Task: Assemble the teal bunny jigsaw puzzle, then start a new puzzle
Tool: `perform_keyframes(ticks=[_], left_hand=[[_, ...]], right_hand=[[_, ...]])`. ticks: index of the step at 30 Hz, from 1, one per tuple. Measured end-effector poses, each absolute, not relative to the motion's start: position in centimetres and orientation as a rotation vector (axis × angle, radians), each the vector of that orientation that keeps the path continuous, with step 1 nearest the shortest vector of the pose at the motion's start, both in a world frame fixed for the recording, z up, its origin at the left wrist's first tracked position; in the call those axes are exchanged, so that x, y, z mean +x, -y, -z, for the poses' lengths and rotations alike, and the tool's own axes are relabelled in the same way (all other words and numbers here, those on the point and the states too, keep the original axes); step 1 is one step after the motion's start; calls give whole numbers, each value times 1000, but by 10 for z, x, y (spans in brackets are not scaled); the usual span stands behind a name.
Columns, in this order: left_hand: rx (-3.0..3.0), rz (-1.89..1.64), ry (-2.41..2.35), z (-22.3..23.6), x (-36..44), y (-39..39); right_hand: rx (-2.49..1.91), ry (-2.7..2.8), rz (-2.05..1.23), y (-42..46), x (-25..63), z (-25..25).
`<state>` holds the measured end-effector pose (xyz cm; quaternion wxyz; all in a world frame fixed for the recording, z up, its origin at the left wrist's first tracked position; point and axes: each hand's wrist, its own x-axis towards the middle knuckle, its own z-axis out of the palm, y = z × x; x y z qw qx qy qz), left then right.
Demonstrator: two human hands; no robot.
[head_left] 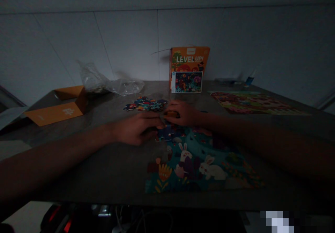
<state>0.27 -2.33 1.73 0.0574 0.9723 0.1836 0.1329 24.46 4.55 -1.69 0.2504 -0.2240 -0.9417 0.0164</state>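
A partly joined jigsaw puzzle [193,163] with white rabbits and flowers lies flat on the grey table [104,170]. At its upper left edge, my left hand [140,126] rests with fingers stretched out, thumb apart, fingertips touching dark blue puzzle pieces [164,133]. Just beyond, my right hand [184,112] is curled over the puzzle's far edge. An orange patch, seemingly a puzzle piece [171,114], shows between its thumb and fingers. Dim light and blur hide the exact grip. Behind both hands is a pile of loose puzzle pieces [146,103].
An orange "LEVEL UP!" box [190,60] stands by the wall, a picture card [186,82] leaning on it. An open orange box part [56,113] and clear plastic bags [125,86] are left. Another puzzle picture [251,103] and a small bottle [249,81] are right.
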Motion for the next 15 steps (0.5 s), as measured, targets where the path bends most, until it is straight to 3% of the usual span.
perform_keyframes(ticks=[15], left_hand=[[3020,-343,-536,-20,0,21]], right_hand=[[-598,2557,-72,-47,245,18]])
